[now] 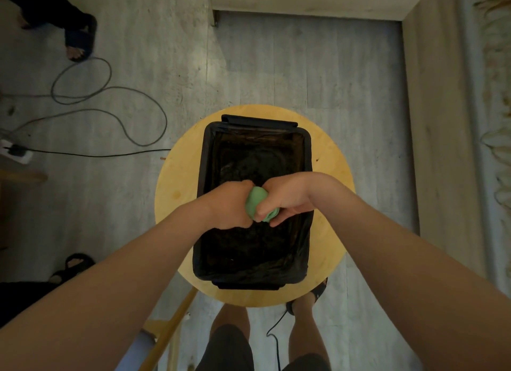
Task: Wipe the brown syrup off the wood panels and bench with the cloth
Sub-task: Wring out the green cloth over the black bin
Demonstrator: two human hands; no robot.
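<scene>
Clutching a bunched green cloth (257,202) between them, both hands meet above a black tub (203,174). The left hand (231,204) is curled into a fist round the cloth's left side. The right hand (287,196) wraps its fingers over the right side, so only a small wad of green shows between the knuckles. The tub is rectangular, lined with crinkled black plastic, and stands on a round yellow wooden table (177,182). A small dark speck (317,159) marks the table just right of the tub.

Grey wood-look floor (138,52) lies all around. Loose cables (110,113) loop across it at the left, running to a white power strip (16,152). A sandalled foot (78,43) stands at the upper left, well apart from the table.
</scene>
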